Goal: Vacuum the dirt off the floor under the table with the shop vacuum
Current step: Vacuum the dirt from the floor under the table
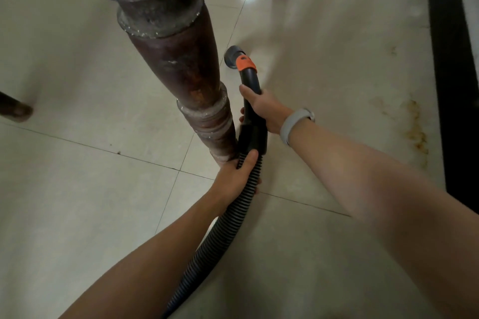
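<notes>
Under the table, beside its turned leg (178,65), my right hand (264,109) wraps the vacuum handle (250,101); my left hand (233,176) grips the ribbed hose (228,217) behind it; the nozzle (233,57) points straight ahead of my fingers (mouth near the floor (324,46)).

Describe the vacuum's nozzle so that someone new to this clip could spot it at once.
Start at the big turned wooden table leg. Just right of it, past the right hand, the nozzle meets the tiled floor. Only it has an orange collar behind its round dark mouth.
</notes>
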A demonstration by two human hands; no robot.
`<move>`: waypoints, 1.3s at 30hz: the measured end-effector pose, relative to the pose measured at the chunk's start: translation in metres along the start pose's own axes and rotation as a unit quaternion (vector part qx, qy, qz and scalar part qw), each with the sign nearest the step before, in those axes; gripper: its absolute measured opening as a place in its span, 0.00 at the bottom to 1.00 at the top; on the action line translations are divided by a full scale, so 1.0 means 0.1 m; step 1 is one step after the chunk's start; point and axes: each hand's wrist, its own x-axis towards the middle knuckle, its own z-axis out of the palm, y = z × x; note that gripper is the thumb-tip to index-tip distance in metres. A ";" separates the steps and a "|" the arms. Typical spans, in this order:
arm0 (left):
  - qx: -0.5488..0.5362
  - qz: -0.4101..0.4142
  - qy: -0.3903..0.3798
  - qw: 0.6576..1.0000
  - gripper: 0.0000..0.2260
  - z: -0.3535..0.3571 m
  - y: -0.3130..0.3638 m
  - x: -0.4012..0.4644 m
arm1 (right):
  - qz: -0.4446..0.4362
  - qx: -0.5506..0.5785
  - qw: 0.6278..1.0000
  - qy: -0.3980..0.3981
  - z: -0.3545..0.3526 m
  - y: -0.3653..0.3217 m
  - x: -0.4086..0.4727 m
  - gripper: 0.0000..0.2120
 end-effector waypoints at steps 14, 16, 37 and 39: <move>0.189 -0.025 -0.197 0.962 0.25 -0.27 -0.16 -0.48 | 0.108 0.104 0.977 0.150 -0.38 0.21 -0.43 0.08; 0.193 -0.028 -0.238 0.951 0.25 -0.29 -0.21 -0.54 | 0.109 0.071 0.973 0.190 -0.36 0.29 -0.60 0.07; 0.433 -0.045 -0.509 0.743 0.36 -0.43 -0.53 -1.35 | 0.216 0.166 0.843 0.464 -0.12 1.36 -2.71 0.10; 0.407 -0.044 -0.501 0.763 0.29 -0.53 -0.66 -1.38 | 0.203 0.149 0.846 0.471 -0.03 1.51 -2.63 0.12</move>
